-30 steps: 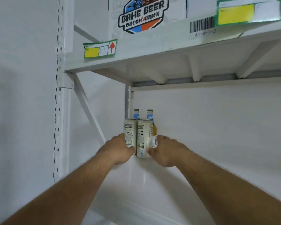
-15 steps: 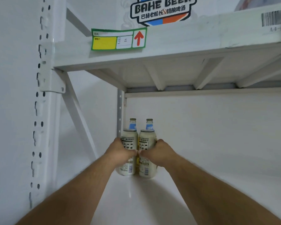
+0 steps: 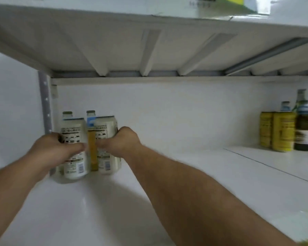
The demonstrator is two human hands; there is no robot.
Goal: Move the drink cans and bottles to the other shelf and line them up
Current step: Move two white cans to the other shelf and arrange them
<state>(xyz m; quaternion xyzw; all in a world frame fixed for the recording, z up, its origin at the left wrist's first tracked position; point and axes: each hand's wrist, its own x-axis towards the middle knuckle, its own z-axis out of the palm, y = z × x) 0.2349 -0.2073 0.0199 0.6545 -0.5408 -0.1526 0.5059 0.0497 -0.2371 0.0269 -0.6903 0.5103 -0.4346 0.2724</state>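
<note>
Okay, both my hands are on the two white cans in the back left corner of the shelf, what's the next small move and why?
Probably let go and draw both hands back. The left hand grips the left white can and the right hand grips the right white can; both appear to stand upright on the shelf, side by side in front of two bottles, so this pair looks placed.
</note>
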